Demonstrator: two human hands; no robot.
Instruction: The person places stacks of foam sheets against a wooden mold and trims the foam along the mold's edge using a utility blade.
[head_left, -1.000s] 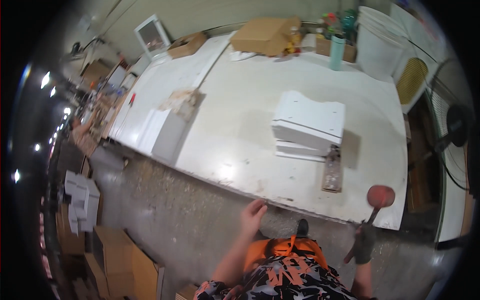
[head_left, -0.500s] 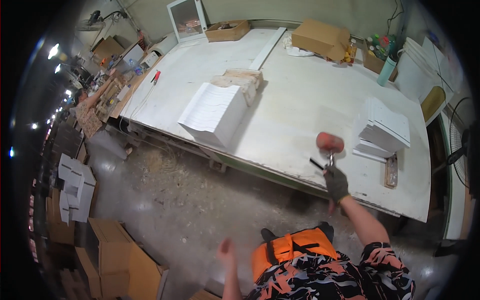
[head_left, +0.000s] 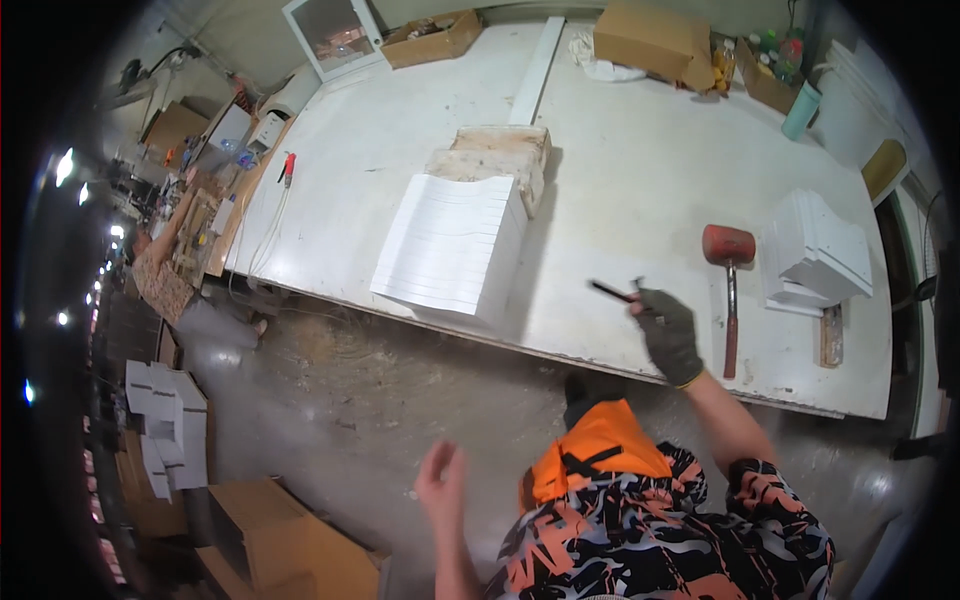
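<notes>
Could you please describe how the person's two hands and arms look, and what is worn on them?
The right hand wears a dark grey work glove with a thin yellowish cuff edge; the forearm above it is bare up to a short sleeve patterned in orange, black and white. The left hand is bare, with no glove, and its forearm is also uncovered.

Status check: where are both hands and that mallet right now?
Right hand, gloved, over the table edge, pinching a thin dark tool. Left hand bare, open, empty above the floor. Red-headed mallet lies on the table, beside the right hand. Nothing between them.

Gloved right hand [head_left: 668,335] pinches dark pencil [head_left: 611,292] — mallet [head_left: 729,275] beside.
</notes>
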